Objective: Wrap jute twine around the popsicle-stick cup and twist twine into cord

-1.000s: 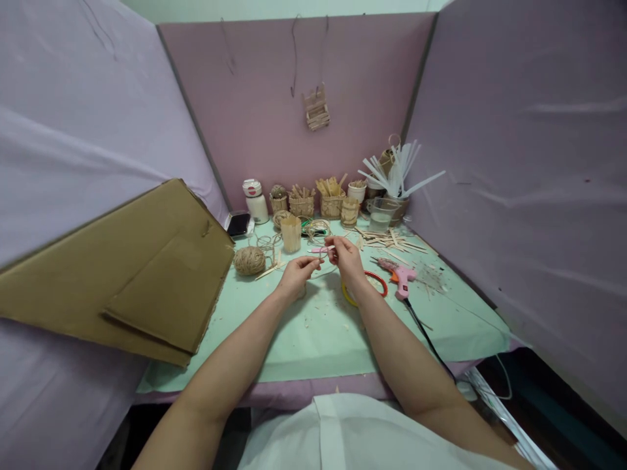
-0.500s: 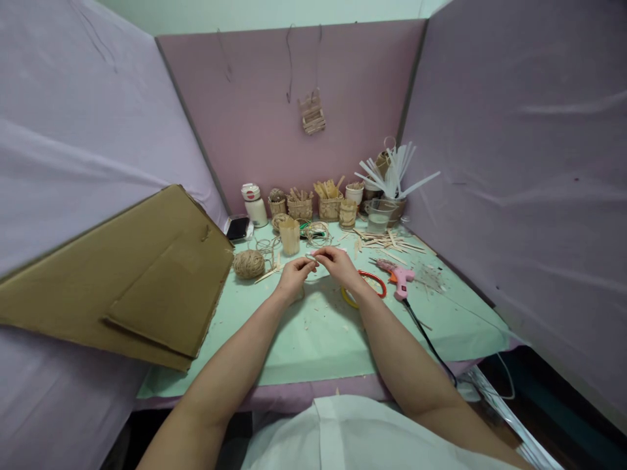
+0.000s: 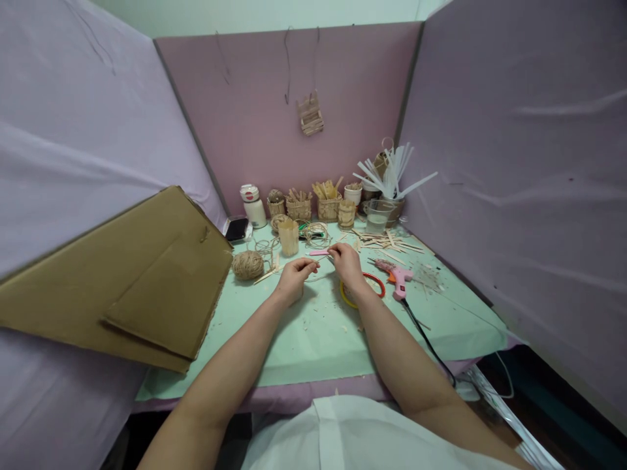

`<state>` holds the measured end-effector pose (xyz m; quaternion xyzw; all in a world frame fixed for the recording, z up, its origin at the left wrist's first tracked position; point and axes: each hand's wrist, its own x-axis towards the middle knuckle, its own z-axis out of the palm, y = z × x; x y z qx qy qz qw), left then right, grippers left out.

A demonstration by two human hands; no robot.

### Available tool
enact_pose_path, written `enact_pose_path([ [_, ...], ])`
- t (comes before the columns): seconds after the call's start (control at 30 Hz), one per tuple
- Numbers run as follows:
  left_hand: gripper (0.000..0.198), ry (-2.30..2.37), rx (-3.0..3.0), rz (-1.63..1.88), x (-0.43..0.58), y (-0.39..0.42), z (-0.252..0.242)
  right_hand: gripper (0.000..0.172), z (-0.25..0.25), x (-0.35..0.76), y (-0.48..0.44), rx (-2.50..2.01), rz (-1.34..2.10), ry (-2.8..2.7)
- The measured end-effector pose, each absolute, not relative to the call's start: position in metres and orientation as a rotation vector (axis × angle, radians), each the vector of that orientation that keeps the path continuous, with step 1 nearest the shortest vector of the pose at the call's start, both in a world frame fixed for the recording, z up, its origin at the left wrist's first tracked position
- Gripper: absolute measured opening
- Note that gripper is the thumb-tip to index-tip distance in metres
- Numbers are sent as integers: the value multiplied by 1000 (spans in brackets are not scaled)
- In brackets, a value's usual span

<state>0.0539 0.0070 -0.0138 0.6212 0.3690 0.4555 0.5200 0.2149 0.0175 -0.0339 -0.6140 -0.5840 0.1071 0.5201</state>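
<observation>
My left hand (image 3: 294,277) is pinched on a thin piece of twine (image 3: 322,259), just above the green tabletop. The same strand runs across a short gap to my right hand (image 3: 345,261), whose fingertips are also closed on it. Behind my right fingertips lies a pink-handled tool (image 3: 318,252); its kind is hard to make out. A ball of twine (image 3: 247,265) sits left of my left hand, and a small cup of wooden sticks (image 3: 289,237) stands beyond it. Under my right wrist are scissors with red and yellow handles (image 3: 376,285), partly covered.
A pink glue gun (image 3: 400,277) lies at the right, its black cord trailing off the front edge. Loose wooden sticks (image 3: 392,241) are scattered behind it. Baskets of sticks (image 3: 329,209) line the back. A large cardboard sheet (image 3: 161,281) leans at the left.
My hands have moved apart. The right hand has shifted slightly right, and the strand now stretches between them. More of the pink-handled tool shows.
</observation>
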Motion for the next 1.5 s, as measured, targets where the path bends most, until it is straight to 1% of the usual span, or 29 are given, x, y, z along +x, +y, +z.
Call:
enact_pose_path([
  [0.17, 16, 921, 1493, 1106, 53, 10, -16, 18, -34, 212, 15, -1463, 231, -1381],
  [0.3, 13, 1019, 1489, 1236, 51, 15, -18, 35, -28, 202, 4, -1338, 151, -1431],
  [0.37, 11, 1056, 1498, 1286, 50, 16, -19, 37, -25, 195, -1, -1255, 182, -1543],
  [0.43, 10, 1068, 1521, 1306, 49, 17, -20, 33, -23, 189, -5, -1166, 231, -1661],
  [0.6, 10, 1061, 1598, 1314, 50, 17, -23, 13, -23, 186, -4, -1066, 261, -1738],
  [0.77, 13, 1067, 1679, 1291, 49, 17, -24, 13, -23, 187, 0, -1095, 276, -1668],
  [1.0, 18, 1031, 1701, 1249, 50, 14, -19, 15, -26, 185, 5, -1155, 525, -1434],
  [1.2, 23, 978, 1716, 1220, 53, 13, -21, 23, -29, 183, 6, -1195, 764, -1191],
  [1.37, 24, 1022, 1680, 1221, 52, 16, -24, 30, -25, 185, 2, -1199, 1044, -1154],
  [1.5, 25, 1064, 1643, 1232, 51, 18, -25, 30, -22, 186, 1, -1228, 1142, -1129],
])
